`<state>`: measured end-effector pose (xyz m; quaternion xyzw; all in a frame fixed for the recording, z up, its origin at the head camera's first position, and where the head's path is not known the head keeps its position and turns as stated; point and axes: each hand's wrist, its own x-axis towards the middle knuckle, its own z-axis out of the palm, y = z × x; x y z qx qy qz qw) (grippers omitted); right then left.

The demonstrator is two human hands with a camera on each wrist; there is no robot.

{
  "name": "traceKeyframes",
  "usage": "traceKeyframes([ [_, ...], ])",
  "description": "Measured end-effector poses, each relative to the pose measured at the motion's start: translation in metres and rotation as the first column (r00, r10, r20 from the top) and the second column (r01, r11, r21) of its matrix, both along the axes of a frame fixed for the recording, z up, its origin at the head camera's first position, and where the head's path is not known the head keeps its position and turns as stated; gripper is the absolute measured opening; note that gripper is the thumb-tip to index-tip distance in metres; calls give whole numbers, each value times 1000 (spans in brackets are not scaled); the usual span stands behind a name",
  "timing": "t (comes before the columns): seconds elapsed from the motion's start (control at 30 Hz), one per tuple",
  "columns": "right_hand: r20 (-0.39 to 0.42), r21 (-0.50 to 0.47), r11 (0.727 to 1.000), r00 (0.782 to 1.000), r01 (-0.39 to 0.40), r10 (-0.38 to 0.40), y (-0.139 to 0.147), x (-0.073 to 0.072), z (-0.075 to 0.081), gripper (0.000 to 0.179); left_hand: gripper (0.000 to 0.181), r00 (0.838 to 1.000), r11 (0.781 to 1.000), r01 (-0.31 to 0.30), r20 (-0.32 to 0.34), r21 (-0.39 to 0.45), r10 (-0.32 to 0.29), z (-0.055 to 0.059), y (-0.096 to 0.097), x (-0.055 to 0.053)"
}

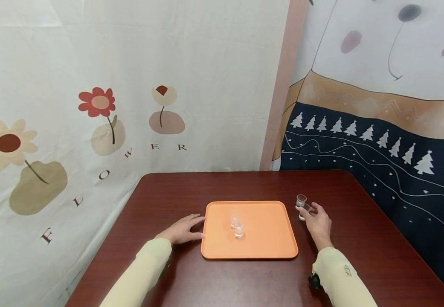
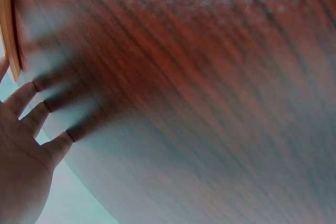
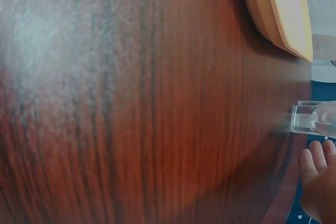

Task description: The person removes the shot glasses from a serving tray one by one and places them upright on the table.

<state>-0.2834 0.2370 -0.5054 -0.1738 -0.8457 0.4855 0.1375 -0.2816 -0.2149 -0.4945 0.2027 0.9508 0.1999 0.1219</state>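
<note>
My right hand (image 1: 319,224) has its thumb and forefinger around a small clear shot glass (image 1: 303,214) on the table, to the right of the orange tray (image 1: 269,232). Just behind that glass stands a second clear shot glass (image 1: 300,200). In the right wrist view, the other fingers (image 3: 318,156) curl beside a clear glass (image 3: 310,118). Two more shot glasses stand upright on the tray, one nearer (image 1: 239,230) and one behind it (image 1: 233,219). With fingers spread, my left hand (image 1: 183,230) rests at the tray's left edge, fingertips right at the rim.
The dark red-brown wooden table (image 1: 252,281) has rounded far corners. A pale curtain with flower prints (image 1: 206,85) hangs behind and to the left. To the right hangs a navy cloth with white trees (image 1: 379,170).
</note>
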Motion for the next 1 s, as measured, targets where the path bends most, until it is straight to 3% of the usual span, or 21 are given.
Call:
traceKeyframes([
  [0.5, -76, -17, 1000, 997, 25, -26, 0, -1, 25, 63, 71, 1000, 1000, 5, -2, -2, -5, -3, -1, -4],
  [0.8, -147, -88, 996, 989, -26, 13, -23, -2, 35, 59, 73, 1000, 1000, 3, 3, -7, -3, -3, -1, -4],
  [1.0, -175, -58, 993, 980, -105, 94, -43, 1, 33, 58, 72, 1000, 1000, 0, 0, -6, 0, -2, -2, -3],
])
